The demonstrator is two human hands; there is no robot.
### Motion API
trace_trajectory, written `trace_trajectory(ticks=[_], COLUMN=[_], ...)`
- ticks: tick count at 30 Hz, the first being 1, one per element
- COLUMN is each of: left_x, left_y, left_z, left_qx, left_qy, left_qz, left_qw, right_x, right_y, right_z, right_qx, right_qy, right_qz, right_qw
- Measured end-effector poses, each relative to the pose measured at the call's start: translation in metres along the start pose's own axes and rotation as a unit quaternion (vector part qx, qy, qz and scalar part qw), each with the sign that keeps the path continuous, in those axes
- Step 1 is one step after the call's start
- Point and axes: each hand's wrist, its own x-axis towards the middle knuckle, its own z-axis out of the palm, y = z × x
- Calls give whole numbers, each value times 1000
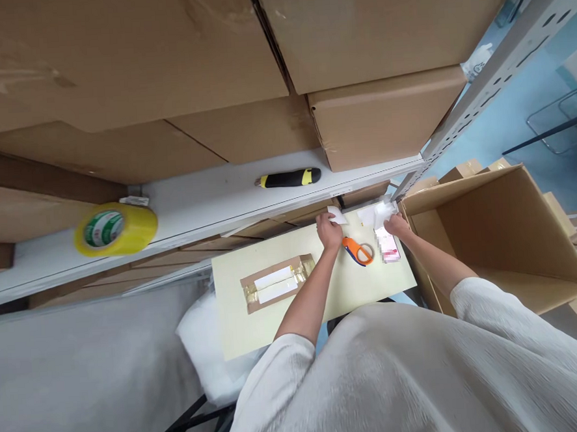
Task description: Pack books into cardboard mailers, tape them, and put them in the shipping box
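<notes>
My left hand (328, 232) is closed on a piece of white paper (337, 215) near the far edge of a small pale table (240, 339). To its right, my right hand (396, 224) grips crumpled white paper (385, 213), its fingers partly hidden. Between my forearms lies an orange tool with a round loop (353, 246). Beside it, just below the right hand, is a pink-and-white flat item (388, 248), partly blurred. A narrow cardboard parcel (274, 299) with clear tape and a white label rests left of my left forearm.
On the grey shelf (209, 195) ahead lie a yellow tape roll (140, 228) and a black-and-yellow utility knife (289, 178). Large cardboard boxes (390, 118) fill the shelf. An open carton (504, 222) stands right of the table, near a metal post (486, 83).
</notes>
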Motion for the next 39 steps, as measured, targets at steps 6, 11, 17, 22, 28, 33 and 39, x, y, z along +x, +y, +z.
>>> trace_trajectory(ticks=[6, 11, 17, 22, 28, 33, 39], left_x=[-5, -10, -20, -29, -35, -39, -47], left_y=[6, 14, 22, 27, 29, 29, 15], left_z=[-4, -5, -7, -13, -34, -67, -123], left_qx=[-24, -44, -72, -81, -85, -103, -122], left_qy=[-22, -49, -82, -84, -66, -20, 9], left_qz=[10, 39, 74, 72, 83, 77, 23], left_qw=[999, 997, 991, 991, 991, 991, 992], right_x=[4, -9, -37, -58, -80, -107, -142], right_y=[3, -2, -8, -10, -22, -51, -99], right_z=[4, 2, -10, -21, -7, 21, 48], right_qx=[10, 24, -6, -35, 57, 183, 236], right_qy=[7, -16, 31, 71, 66, -2, 38], right_qz=[-16, 7, -15, -59, -194, -338, -363], right_qw=[1000, 1000, 999, 995, 977, 923, 901])
